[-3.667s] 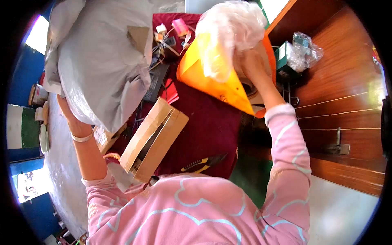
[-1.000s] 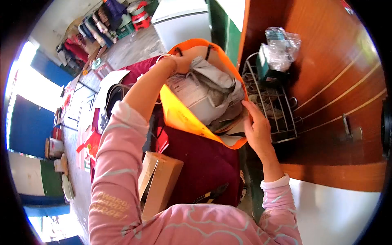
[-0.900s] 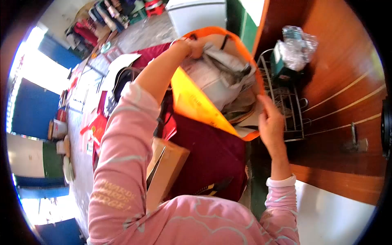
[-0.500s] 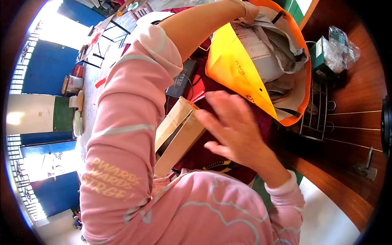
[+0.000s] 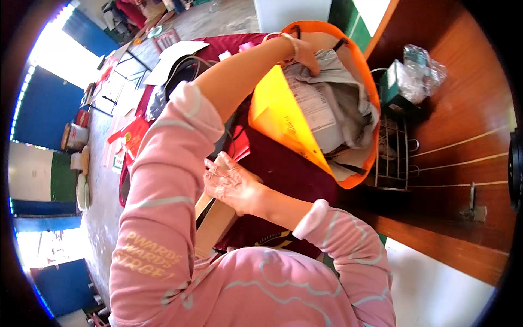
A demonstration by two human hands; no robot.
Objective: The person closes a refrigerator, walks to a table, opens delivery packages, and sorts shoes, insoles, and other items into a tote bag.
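An orange-yellow bag (image 5: 291, 122) stands open on the dark red cloth, with a grey plastic mailer bag (image 5: 321, 71) and a labelled package (image 5: 316, 111) inside. My left hand (image 5: 306, 55) is at the bag's far side, its fingers closed on the edge of the grey plastic mailer bag. My right hand (image 5: 231, 182) lies over the upper end of a long cardboard box (image 5: 220, 220), fingers bent around it. My left sleeve hides part of the box.
At the right a wire rack (image 5: 392, 155) stands against a wooden panel, with a dark green box (image 5: 393, 90) and clear plastic wrap (image 5: 422, 73) above it. Red packets (image 5: 239, 147) lie beyond my right hand. A red item (image 5: 133, 136) lies left of my left arm.
My right hand has moved left and down onto the cardboard box's end. My left hand stays at the bag. The view has shifted, so the bag appears lower and further left.
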